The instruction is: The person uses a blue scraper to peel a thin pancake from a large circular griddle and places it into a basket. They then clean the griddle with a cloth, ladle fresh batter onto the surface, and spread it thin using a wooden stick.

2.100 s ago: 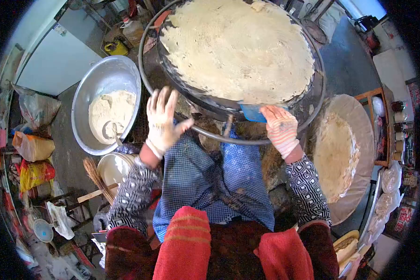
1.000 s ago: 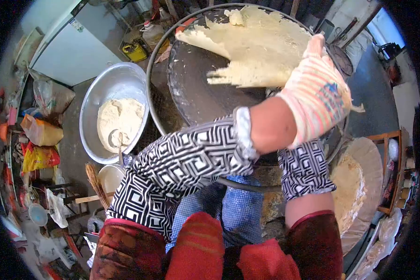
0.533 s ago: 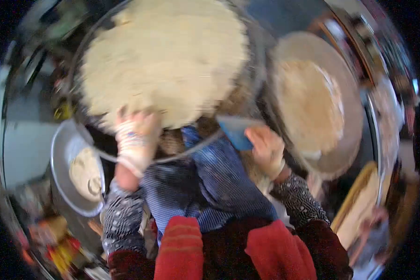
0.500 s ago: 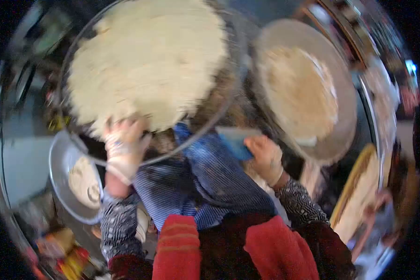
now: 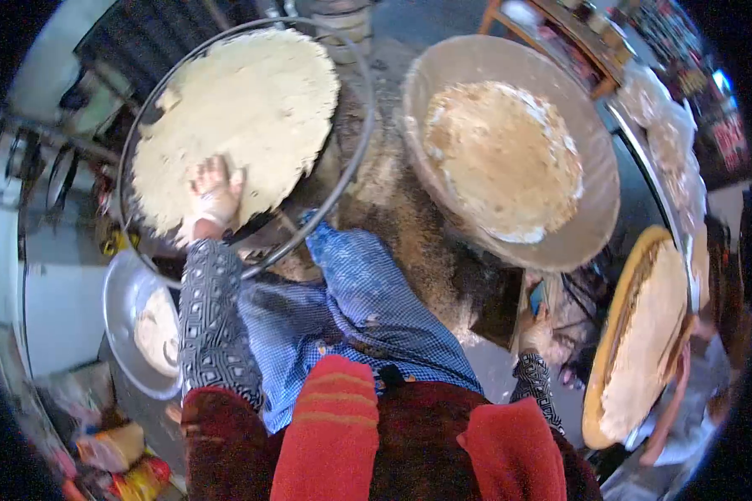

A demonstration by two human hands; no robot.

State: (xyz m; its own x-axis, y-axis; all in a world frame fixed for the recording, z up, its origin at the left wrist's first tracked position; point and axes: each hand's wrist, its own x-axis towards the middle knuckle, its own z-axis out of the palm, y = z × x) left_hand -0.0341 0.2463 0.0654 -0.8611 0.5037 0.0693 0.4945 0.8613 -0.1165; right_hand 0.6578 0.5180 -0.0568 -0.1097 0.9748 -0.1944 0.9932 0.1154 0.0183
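Observation:
A large, thin, ragged-edged round of pale dough (image 5: pixel 255 108) covers a dark round griddle inside a metal ring (image 5: pixel 366 134). My left hand (image 5: pixel 215 192) lies on the near part of the dough with its fingers spread, and its glove looks thin and translucent. Low on the right, away from the griddle, my right hand (image 5: pixel 536 332) is closed on a flat blue scraper (image 5: pixel 537 297). Only part of that scraper shows. To the right of the griddle stands a wide tub (image 5: pixel 595 200) with a tan, white-edged mass (image 5: pixel 501 159) in it.
A metal basin (image 5: pixel 119 321) with pale dough sits at the left. Beyond the right hand, a round board (image 5: pixel 600 409) carries a pale flat sheet, near another person's arm (image 5: pixel 673 405). Wooden shelving (image 5: pixel 597 50) stands at the back right, and bags (image 5: pixel 134 480) lie lower left.
My right hand has moved right and down with the blue scraper, away from the griddle. My left hand has shifted farther onto the dough. The view has turned toward the right.

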